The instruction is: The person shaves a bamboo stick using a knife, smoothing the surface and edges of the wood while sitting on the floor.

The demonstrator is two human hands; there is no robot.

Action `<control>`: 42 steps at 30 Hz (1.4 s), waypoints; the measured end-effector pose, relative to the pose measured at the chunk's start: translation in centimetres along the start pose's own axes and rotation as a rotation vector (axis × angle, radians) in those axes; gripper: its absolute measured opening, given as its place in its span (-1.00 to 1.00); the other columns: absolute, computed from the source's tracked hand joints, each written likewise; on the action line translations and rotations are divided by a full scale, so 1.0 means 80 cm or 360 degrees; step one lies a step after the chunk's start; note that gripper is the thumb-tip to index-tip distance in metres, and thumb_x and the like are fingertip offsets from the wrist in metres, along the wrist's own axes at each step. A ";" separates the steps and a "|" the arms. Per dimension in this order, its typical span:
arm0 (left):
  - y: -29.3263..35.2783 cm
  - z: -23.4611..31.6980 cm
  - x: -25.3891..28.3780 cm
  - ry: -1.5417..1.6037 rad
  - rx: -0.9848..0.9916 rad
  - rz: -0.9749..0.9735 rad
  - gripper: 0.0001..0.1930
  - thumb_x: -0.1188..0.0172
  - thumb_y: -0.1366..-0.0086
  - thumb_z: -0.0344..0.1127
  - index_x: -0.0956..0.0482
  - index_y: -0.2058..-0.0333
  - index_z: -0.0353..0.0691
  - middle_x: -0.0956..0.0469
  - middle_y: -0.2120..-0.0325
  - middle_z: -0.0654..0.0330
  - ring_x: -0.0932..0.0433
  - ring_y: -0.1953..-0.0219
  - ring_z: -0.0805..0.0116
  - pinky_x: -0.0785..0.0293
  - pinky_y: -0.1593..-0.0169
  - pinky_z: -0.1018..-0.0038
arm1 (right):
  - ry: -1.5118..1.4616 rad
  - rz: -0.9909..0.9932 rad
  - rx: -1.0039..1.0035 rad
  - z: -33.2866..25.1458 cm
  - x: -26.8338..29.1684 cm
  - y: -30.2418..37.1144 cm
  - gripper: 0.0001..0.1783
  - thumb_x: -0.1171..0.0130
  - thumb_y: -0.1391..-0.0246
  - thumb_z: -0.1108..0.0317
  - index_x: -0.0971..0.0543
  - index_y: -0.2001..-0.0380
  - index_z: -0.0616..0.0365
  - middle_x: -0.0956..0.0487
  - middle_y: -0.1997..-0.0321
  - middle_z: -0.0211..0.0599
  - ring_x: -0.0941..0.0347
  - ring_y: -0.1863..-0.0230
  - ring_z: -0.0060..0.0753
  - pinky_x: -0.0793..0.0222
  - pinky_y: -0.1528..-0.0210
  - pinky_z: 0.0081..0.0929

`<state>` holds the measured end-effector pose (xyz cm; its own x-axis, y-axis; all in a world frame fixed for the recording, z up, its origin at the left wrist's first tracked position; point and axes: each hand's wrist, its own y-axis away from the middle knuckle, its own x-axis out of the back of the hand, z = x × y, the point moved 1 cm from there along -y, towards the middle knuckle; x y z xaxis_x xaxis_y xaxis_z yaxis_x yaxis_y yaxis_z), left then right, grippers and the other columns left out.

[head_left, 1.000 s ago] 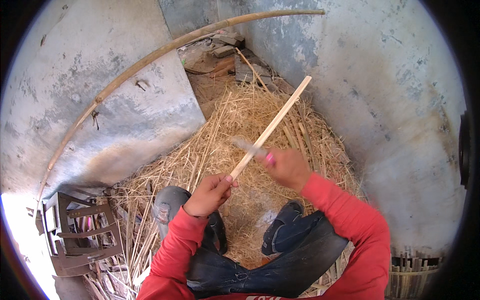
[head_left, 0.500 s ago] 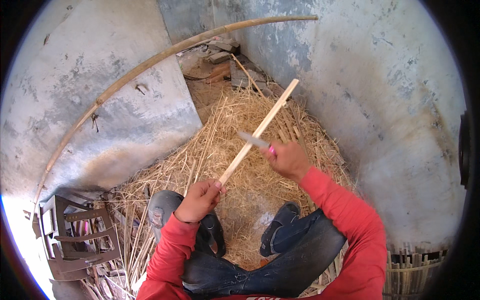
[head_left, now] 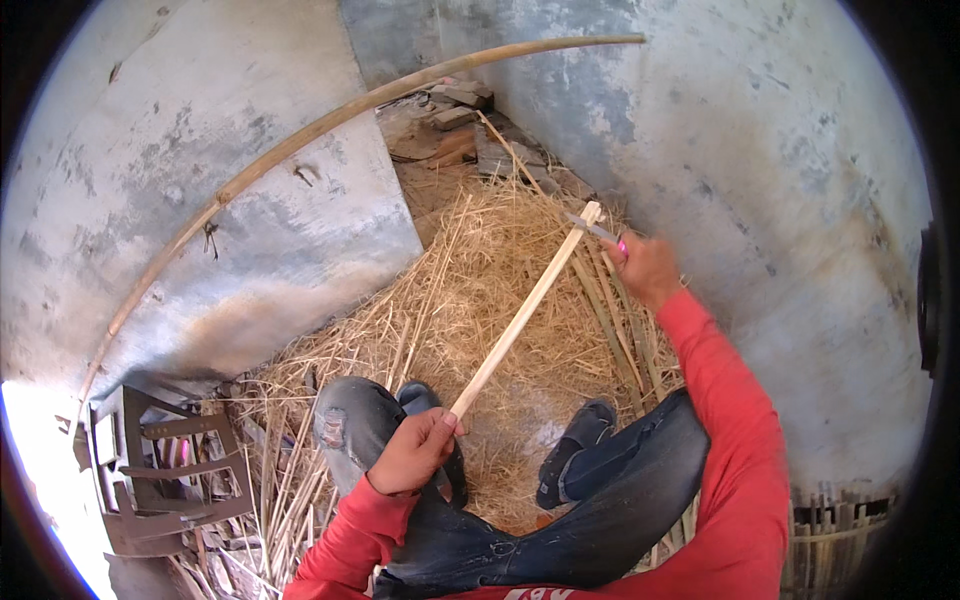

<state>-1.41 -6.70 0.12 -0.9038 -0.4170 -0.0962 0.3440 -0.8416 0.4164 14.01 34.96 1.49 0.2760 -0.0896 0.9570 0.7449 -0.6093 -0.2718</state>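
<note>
My left hand [head_left: 416, 450] is closed round the near end of a pale split-bamboo strip [head_left: 520, 320], above my left knee. The strip slants up and away to the right. Near its far end, the blade of a knife [head_left: 592, 228] lies across it, touching or very close. My right hand [head_left: 645, 268] grips this knife by its handle, of which a pink bit shows beside the fingers. Most of the handle is hidden in the fist.
Straw-like shavings [head_left: 490, 250] cover the floor between my feet and the walls. A long bent bamboo pole [head_left: 290, 145] arcs across the left side. A broken brown frame [head_left: 180, 470] stands at the lower left, and bricks [head_left: 460, 100] lie in the far corner.
My right hand and the knife have moved away from me, up and right, from the strip's middle to near its far end. My left hand has shifted slightly right and nearer me.
</note>
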 end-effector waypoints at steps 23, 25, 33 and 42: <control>-0.001 0.024 -0.021 0.0399 0.0169 -0.0326 -0.72 0.14 -0.58 -0.10 -0.41 0.16 -0.17 -0.35 0.56 0.29 -0.28 0.61 0.51 -0.24 0.54 0.59 | -0.1844 -0.0045 -0.0150 -0.144 0.030 0.006 -0.58 -0.30 -0.22 0.00 -0.70 0.33 0.21 -0.54 0.51 -0.55 -0.32 0.50 -0.70 -0.24 0.45 -0.54; -0.028 0.035 -0.028 0.0223 0.0077 -0.0515 -0.70 0.18 -0.59 -0.10 -0.41 0.09 -0.19 -0.44 0.56 0.24 -0.39 0.62 0.46 -0.37 0.51 0.57 | -0.1992 -0.0057 -0.0168 -0.139 0.031 0.005 -0.68 -0.31 -0.23 0.13 -0.70 0.29 0.22 -0.54 0.50 -0.56 -0.30 0.48 -0.74 -0.23 0.43 -0.57; -0.103 0.078 -0.053 0.0165 -0.0457 -0.0458 -0.51 0.23 -0.60 -0.08 -0.16 -0.35 -0.21 -0.34 0.73 0.31 -0.28 0.77 0.52 -0.30 0.65 0.61 | -0.2073 -0.0169 -0.0183 -0.144 0.040 0.008 -0.68 -0.13 -0.35 0.16 -0.61 0.32 0.22 -0.45 0.53 -0.57 -0.23 0.48 -0.72 -0.18 0.42 -0.56; -0.090 0.065 -0.057 0.0328 -0.0392 -0.0489 -0.47 0.18 -0.59 -0.10 -0.13 -0.38 -0.26 -0.28 0.82 0.35 -0.22 0.85 0.56 -0.21 0.69 0.64 | -0.1447 0.0299 -0.0064 -0.103 0.054 0.008 -0.65 -0.01 -0.43 0.18 -0.62 0.04 0.23 -0.45 0.49 -0.48 -0.26 0.50 -0.64 -0.25 0.41 -0.48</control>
<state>-1.09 3.00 2.25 -0.9124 -0.1736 -0.3706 0.1405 -0.9834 0.1149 10.65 27.67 6.32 0.7728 0.4520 0.4455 0.6227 -0.6760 -0.3942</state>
